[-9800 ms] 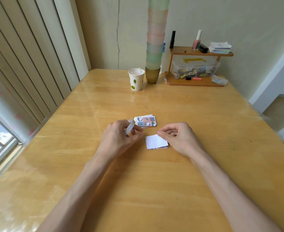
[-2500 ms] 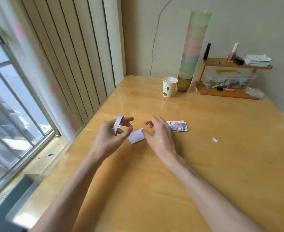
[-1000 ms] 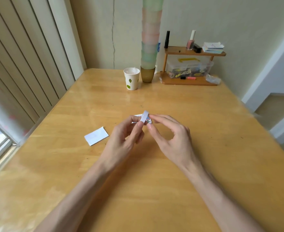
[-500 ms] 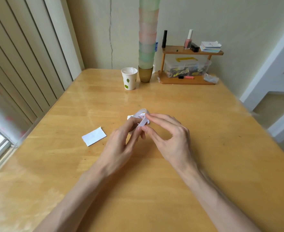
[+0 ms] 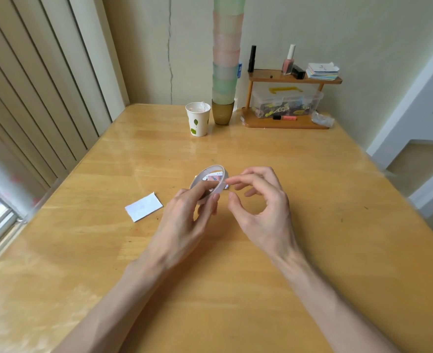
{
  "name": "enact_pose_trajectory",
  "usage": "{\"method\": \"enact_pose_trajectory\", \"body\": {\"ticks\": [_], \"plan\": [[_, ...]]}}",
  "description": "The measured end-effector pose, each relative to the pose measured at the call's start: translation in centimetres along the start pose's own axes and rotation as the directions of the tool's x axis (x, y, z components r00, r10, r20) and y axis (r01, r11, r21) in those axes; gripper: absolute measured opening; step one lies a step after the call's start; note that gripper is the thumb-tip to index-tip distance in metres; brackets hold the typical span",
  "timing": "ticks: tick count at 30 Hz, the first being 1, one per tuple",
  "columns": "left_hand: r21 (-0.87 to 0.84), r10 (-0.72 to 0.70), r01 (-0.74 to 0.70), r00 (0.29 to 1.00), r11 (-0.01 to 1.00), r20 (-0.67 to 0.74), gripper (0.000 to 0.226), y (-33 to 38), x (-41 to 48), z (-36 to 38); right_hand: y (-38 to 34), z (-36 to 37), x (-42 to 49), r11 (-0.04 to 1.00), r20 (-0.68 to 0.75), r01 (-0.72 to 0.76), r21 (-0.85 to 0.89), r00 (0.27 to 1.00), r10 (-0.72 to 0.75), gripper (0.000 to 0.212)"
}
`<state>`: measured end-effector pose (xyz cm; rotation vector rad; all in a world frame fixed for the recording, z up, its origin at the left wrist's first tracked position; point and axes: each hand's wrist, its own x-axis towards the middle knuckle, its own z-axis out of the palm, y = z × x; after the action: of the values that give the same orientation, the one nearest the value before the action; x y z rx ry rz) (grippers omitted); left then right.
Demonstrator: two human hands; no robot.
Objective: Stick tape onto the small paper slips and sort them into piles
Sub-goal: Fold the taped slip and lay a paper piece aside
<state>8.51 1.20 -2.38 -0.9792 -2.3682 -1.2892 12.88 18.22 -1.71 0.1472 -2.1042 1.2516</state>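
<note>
My left hand grips a thin white tape roll above the middle of the wooden table, the ring tilted so I look through it. My right hand hovers just right of the roll, its index fingertip and thumb at the roll's right edge; whether they pinch the tape end is unclear. A small stack of printed paper slips lies on the table behind the roll, partly hidden by it. One white slip lies flat to the left of my left hand.
At the table's far end stand a paper cup, a tall stack of coloured cups and a small wooden shelf with a clear box, bottles and cards. Blinds and a window are on the left.
The white slip was moved from beside the printed stack to the left. Since a second ago my left hand has turned the roll flatter, and my right fingers have come to its right edge.
</note>
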Motion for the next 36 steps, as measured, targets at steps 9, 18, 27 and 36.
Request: {"method": "enact_pose_trajectory", "body": {"ticks": [9, 18, 27, 36], "plan": [[-0.084, -0.042, 0.042, 0.999, 0.996, -0.001, 0.014, -0.7, -0.1, -0.1, 0.3, 0.4, -0.4, 0.994, 0.037, 0.048, -0.095, 0.998, -0.044, 0.025], [-0.053, -0.07, 0.08, 0.984, 0.995, 0.165, 0.003, -0.6, 0.0, -0.6, 0.7, 0.0, 0.1, 0.997, 0.14, -0.079, 0.009, 0.987, 0.077, 0.005], [-0.071, -0.161, 0.177, 0.969, 0.982, 0.189, 0.026, -0.6, 0.3, -1.3, 0.6, 0.1, 0.1, 0.979, 0.178, -0.195, 0.065, 0.967, 0.181, 0.006], [-0.1, -0.155, 0.176, 0.97, 0.979, 0.189, 0.026, -0.3, 0.3, -1.3, 1.0, 0.6, -0.4, 0.996, 0.14, -0.062, -0.068, 0.988, 0.071, 0.036]]}}
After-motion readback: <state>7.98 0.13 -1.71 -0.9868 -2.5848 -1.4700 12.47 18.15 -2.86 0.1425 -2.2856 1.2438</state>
